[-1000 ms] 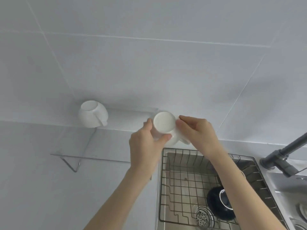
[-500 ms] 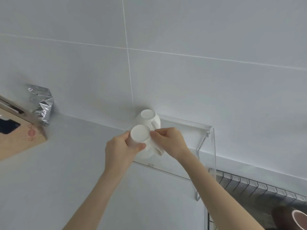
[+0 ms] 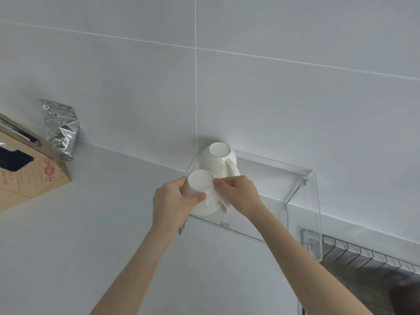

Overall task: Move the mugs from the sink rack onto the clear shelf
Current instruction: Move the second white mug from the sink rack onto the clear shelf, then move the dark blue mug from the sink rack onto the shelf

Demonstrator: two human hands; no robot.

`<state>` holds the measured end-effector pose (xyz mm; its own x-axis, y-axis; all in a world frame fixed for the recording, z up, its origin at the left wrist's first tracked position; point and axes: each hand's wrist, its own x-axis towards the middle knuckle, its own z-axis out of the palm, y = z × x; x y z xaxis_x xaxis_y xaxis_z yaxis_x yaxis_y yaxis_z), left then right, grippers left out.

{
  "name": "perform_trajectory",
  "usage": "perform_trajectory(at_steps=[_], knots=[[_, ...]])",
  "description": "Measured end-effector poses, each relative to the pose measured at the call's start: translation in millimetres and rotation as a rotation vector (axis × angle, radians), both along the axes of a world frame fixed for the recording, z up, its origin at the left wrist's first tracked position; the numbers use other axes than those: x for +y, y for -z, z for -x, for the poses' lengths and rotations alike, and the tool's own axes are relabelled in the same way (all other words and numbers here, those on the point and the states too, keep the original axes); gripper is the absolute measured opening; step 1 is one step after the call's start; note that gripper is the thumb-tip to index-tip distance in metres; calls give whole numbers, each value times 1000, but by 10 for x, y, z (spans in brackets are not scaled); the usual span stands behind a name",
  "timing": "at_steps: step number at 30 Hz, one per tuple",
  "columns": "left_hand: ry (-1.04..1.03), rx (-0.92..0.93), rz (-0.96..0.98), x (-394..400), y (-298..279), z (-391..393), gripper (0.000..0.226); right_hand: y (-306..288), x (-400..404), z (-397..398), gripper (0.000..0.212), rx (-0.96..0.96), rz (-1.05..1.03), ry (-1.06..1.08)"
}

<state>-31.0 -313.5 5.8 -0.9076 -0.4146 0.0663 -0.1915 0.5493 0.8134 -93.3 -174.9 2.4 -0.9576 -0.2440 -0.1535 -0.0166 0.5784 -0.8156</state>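
An upside-down white mug (image 3: 201, 186) is at the front left end of the clear shelf (image 3: 270, 176); whether it rests on the shelf I cannot tell. My left hand (image 3: 172, 201) grips its left side. My right hand (image 3: 238, 194) pinches its right side and hides its handle. Just behind it another white mug (image 3: 217, 161) stands upside down on the shelf by the wall, handle pointing right. The wire sink rack (image 3: 368, 260) shows at the lower right.
A cardboard box (image 3: 29, 164) and a crumpled silver foil bag (image 3: 60, 128) stand on the white counter at the left. The shelf's right half is bare. White tiled wall rises behind.
Both hands carried the mug from above the sink rack leftward to the shelf, close in front of the other mug. The view swung left, away from the sink.
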Motion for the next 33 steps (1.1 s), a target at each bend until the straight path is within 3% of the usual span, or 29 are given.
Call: perform_trajectory(at_steps=[11, 15, 18, 23, 27, 33], knots=[[37, -47, 132, 121, 15, 3, 30, 11, 228, -131, 40, -166, 241, -7], [117, 9, 201, 427, -125, -55, 60, -158, 587, -231, 39, -86, 272, 23], [190, 168, 200, 827, -291, -78, 53, -369, 960, -318, 37, 12, 289, 66], [425, 254, 53, 1807, -318, -206, 48, -642, 1956, -694, 33, 159, 289, 186], [703, 72, -67, 2692, 26, -457, 53, -470, 3098, -1168, 20, 125, 220, 414], [853, -275, -149, 3428, 771, -651, 63, 414, 4251, -1658, 16, -84, -8, 582]])
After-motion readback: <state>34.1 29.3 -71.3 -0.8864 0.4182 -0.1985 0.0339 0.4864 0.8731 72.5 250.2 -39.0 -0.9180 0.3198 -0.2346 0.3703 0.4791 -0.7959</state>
